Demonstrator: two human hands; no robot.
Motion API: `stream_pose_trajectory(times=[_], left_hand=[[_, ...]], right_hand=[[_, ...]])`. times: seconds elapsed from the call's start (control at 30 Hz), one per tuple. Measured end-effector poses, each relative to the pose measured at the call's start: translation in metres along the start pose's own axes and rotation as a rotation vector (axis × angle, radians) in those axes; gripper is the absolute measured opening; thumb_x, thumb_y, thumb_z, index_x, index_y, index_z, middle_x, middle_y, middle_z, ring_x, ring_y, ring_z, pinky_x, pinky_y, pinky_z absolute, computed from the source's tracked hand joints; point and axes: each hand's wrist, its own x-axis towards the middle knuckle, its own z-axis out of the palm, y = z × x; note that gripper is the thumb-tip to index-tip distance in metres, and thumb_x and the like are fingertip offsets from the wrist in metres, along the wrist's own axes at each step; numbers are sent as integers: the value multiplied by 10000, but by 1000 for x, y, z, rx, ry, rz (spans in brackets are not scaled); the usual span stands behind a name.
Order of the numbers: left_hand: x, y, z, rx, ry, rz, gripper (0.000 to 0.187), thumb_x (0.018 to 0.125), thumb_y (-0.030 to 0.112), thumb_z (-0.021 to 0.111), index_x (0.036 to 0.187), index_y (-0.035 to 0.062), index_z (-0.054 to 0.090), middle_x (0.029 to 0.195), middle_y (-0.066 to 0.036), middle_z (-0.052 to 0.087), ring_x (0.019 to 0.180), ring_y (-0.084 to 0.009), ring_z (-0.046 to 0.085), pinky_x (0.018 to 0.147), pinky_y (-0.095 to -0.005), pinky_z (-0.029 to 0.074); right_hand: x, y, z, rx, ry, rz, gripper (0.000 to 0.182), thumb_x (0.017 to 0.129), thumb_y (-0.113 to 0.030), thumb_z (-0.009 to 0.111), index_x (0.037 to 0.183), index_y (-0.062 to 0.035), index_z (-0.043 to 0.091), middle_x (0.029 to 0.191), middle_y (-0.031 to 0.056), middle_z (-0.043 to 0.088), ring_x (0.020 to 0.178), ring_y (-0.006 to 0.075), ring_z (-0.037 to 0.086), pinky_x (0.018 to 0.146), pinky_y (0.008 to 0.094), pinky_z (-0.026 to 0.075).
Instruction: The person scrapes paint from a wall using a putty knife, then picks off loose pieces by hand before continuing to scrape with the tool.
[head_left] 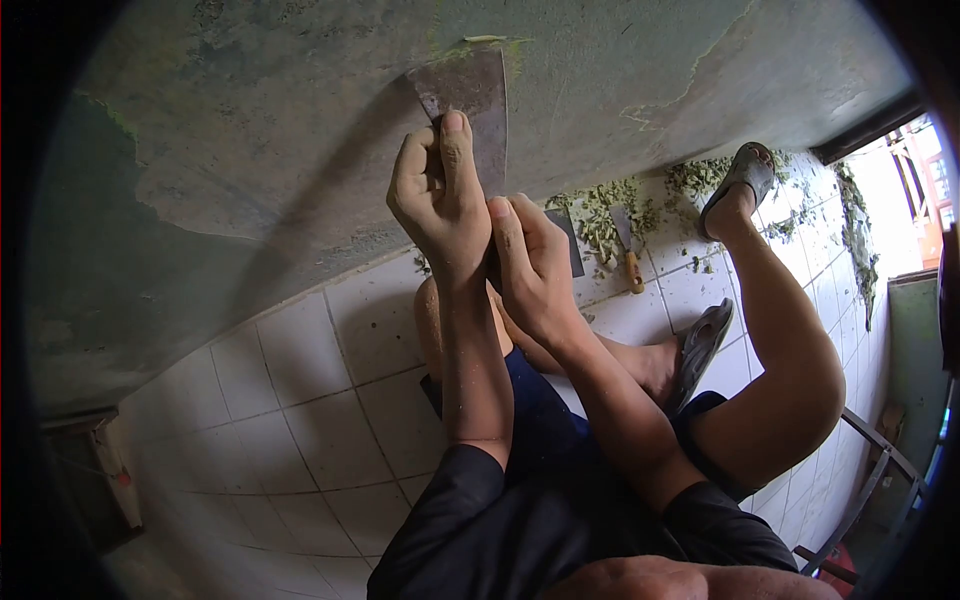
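A flat, brownish metal scraper blade point(472, 90) lies against the wall, its far edge touching a pale strip of peeling paint point(484, 39). My left hand point(440, 195) is closed round the blade's left side, thumb pressed on its face. Lower down, my right hand point(535, 265) is closed by the blade's near end, thumb against bent fingers; what lies inside its grip is partly hidden. Pale dust coats both hands. On the floor beyond my right hand lie a putty knife with a wooden handle point(632, 255) and a dark flat plate point(567, 240).
The grey-green wall point(300, 130) has patchy, flaking paint. Scraped paint flakes point(610, 215) litter the white tile floor point(310, 390) along its foot. My bent legs and sandalled feet point(700, 350) are at right. A metal frame point(860, 490) stands at lower right, near a bright doorway point(900, 200).
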Motion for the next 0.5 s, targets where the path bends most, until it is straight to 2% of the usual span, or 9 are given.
stream_pose_trajectory(times=[0.13,0.33,0.43,0.5], left_hand=[[1,7,0,-14,-4,-53,331,1039,125,603,734,28,522,642,49,471,584,-2,395,495,-202,309],[8,7,2,-57,-16,-9,337,1038,120,604,726,28,517,637,53,462,574,1,386,484,-210,278],[8,6,2,-69,-14,-17,338,1036,118,607,723,23,517,633,54,460,568,0,380,484,-212,279],[6,6,2,-57,-3,-10,344,1034,122,610,720,20,514,632,54,461,566,-1,375,481,-216,273]], right_hand=[[1,-3,4,15,11,-12,355,1072,-222,522,829,37,511,622,82,408,647,91,369,543,322,352],[4,-5,4,36,-13,60,364,1071,-229,522,824,37,506,624,86,415,643,95,373,546,329,352],[4,-9,4,-10,6,-1,350,1071,-225,521,842,39,523,625,75,426,647,92,377,546,320,354],[4,-7,6,65,1,-36,335,1072,-222,518,868,43,540,625,87,442,652,89,388,549,311,362]])
